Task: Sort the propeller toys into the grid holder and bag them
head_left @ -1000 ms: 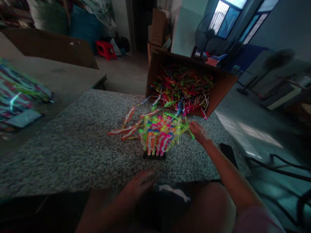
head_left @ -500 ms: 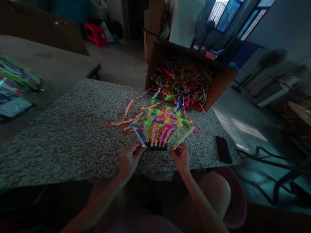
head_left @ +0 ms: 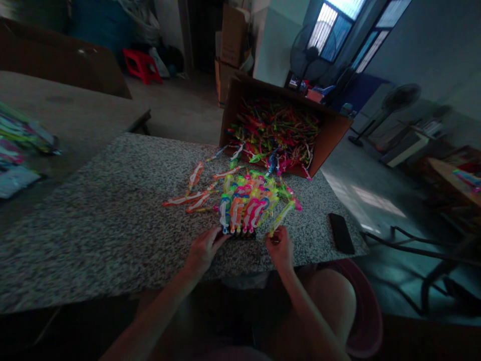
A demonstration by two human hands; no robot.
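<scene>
A dense row of neon plastic pieces [head_left: 246, 210] stands upright in a black holder [head_left: 240, 235] on a speckled granite counter [head_left: 93, 240]. My left hand [head_left: 205, 250] is at the holder's near left end, its fingers pinching the foot of a blue-and-white piece [head_left: 224, 215]. My right hand [head_left: 280, 246] grips the lower end of a yellow-green piece [head_left: 281, 216], which leans up and to the right. Loose orange-and-white strips [head_left: 191, 198] lie left of the row. The holder's slots are mostly hidden by the pieces and my fingers.
A tilted cardboard box [head_left: 330, 135] full of tangled neon strips sits at the counter's far edge. A black phone [head_left: 341, 233] lies to the right. Beyond are a side table with colourful bags [head_left: 18, 145], a red stool [head_left: 142, 66] and standing fans [head_left: 402, 98].
The blue-and-white piece has gone from tilted to nearly upright at the row's left end. The yellow-green piece stands steeper in my right hand. The view has shifted slightly.
</scene>
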